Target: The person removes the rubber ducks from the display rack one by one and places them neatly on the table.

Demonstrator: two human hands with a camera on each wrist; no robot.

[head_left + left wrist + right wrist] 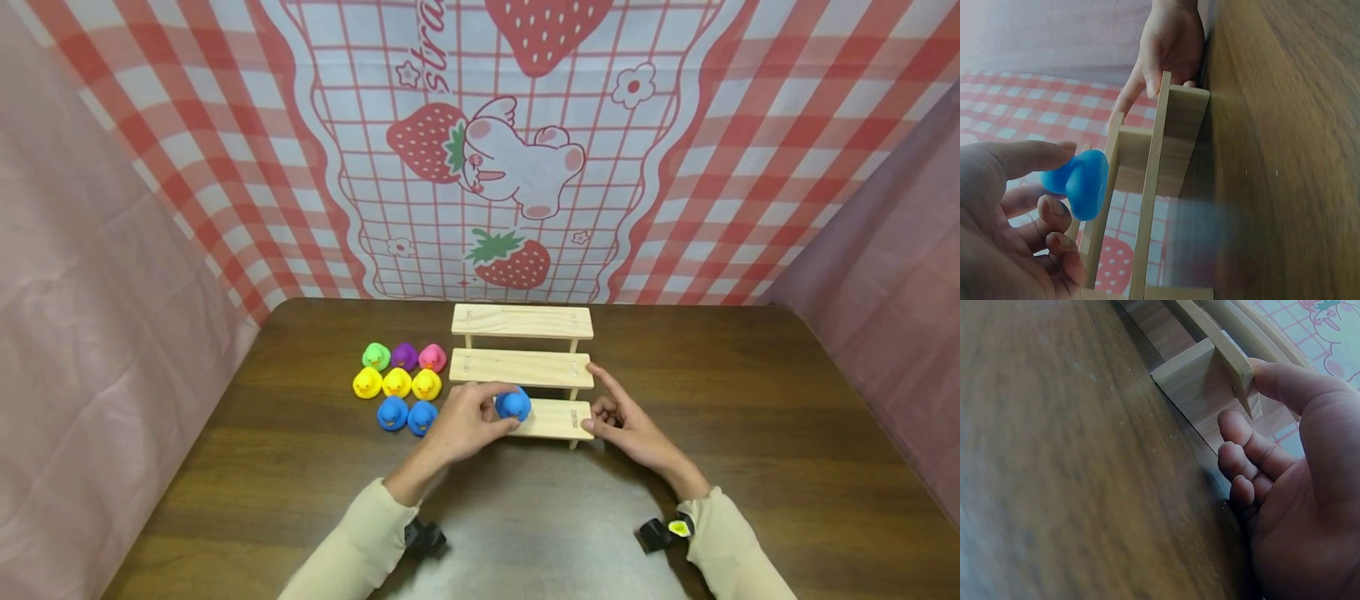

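A blue rubber duck (513, 404) is pinched between the thumb and fingers of my left hand (467, 423), over the lowest board of a wooden three-tier shelf (551, 419). In the left wrist view the duck (1088, 184) appears right beside the edge of a board. My right hand (633, 433) holds the right end of the shelf, its thumb at the lowest board and its index finger reaching to the middle one. The right wrist view shows the other fingers (1238, 459) curled by the end support under that board.
Left of the shelf, more rubber ducks stand in rows on the brown table (247, 467): a green duck (377, 357), a purple and a pink one, yellow ducks (397, 383), and two blue ducks (392, 413). A strawberry-print cloth (660, 167) hangs behind.
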